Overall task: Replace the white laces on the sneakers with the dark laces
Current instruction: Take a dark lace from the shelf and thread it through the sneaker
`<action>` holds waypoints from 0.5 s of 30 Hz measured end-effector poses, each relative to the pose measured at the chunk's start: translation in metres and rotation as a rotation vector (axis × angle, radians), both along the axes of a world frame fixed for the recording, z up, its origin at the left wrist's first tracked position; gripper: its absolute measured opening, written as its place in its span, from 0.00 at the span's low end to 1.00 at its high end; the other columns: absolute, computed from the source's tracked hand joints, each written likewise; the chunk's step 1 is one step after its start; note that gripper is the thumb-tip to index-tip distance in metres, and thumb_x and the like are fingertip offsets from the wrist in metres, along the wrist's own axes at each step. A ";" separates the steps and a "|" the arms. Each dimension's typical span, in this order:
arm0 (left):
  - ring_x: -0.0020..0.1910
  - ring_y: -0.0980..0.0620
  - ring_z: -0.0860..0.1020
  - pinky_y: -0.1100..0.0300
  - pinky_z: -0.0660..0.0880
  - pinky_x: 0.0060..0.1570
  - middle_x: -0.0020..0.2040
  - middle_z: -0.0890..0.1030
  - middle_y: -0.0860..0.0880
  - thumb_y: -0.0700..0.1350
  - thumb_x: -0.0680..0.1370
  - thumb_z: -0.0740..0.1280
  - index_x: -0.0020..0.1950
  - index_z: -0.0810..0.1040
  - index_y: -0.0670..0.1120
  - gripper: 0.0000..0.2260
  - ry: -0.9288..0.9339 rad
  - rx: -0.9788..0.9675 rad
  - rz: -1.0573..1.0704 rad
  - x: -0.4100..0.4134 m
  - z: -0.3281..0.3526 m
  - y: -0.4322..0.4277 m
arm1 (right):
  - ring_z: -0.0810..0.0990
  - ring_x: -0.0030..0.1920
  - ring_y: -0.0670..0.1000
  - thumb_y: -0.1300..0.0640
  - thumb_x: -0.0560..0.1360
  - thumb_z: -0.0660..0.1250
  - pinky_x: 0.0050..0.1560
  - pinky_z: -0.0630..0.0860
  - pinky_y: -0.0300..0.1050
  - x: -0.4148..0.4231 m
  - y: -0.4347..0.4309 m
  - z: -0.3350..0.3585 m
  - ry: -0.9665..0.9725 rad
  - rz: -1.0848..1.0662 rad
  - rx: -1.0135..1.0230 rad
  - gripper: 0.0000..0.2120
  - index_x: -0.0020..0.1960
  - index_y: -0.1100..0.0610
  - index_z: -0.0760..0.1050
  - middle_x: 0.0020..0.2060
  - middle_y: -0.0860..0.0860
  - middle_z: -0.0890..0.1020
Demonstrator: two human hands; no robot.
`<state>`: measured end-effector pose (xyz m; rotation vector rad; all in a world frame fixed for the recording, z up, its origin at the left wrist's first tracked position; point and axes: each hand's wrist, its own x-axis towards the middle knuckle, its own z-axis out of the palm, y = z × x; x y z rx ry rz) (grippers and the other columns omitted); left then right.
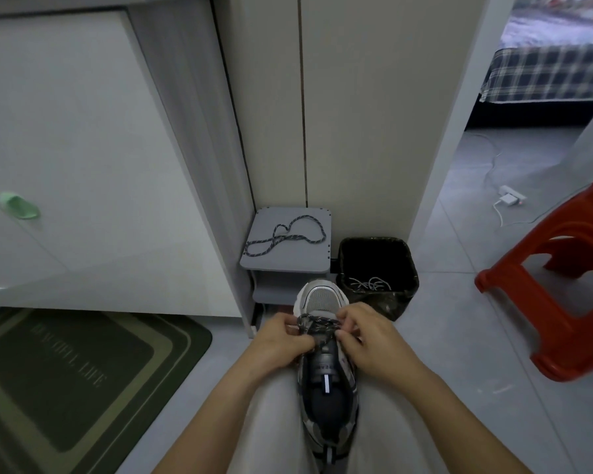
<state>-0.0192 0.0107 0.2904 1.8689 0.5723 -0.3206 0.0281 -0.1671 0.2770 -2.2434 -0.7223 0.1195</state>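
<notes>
A grey and white sneaker (326, 374) lies on my lap, toe pointing away from me. A dark speckled lace (317, 323) crosses its front eyelets. My left hand (281, 340) pinches the lace at the shoe's left side. On the right side, my right hand (367, 336) pinches the same lace. A second dark lace (285, 237) lies loose on top of a small grey stool (308, 261) ahead. White laces (370, 284) lie in the bottom of a black bin (377, 254).
A red plastic stool (555, 289) stands at the right. A green doormat (65, 381) lies at the left by a white cabinet (83, 165). Beyond a doorway there are a power strip (510, 197) on the floor and a bed with a plaid cover (548, 73).
</notes>
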 end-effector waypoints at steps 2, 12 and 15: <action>0.39 0.53 0.79 0.60 0.75 0.36 0.49 0.81 0.46 0.46 0.61 0.69 0.59 0.73 0.42 0.27 -0.017 -0.079 0.024 -0.006 0.001 0.003 | 0.79 0.53 0.42 0.62 0.74 0.67 0.51 0.75 0.34 -0.004 -0.013 0.000 0.171 -0.006 0.127 0.12 0.36 0.52 0.68 0.52 0.44 0.76; 0.30 0.56 0.77 0.65 0.74 0.32 0.46 0.83 0.46 0.38 0.62 0.68 0.50 0.74 0.41 0.16 -0.168 -0.218 0.019 -0.022 0.004 0.007 | 0.80 0.57 0.50 0.75 0.68 0.62 0.51 0.79 0.43 -0.009 -0.037 -0.001 0.647 0.002 0.545 0.12 0.32 0.62 0.68 0.55 0.58 0.79; 0.29 0.58 0.75 0.66 0.72 0.31 0.43 0.83 0.48 0.32 0.71 0.68 0.48 0.73 0.42 0.10 -0.169 -0.176 0.000 -0.020 0.003 0.008 | 0.80 0.57 0.50 0.75 0.69 0.62 0.55 0.78 0.45 -0.006 -0.036 -0.002 0.642 0.002 0.522 0.12 0.32 0.62 0.69 0.55 0.57 0.79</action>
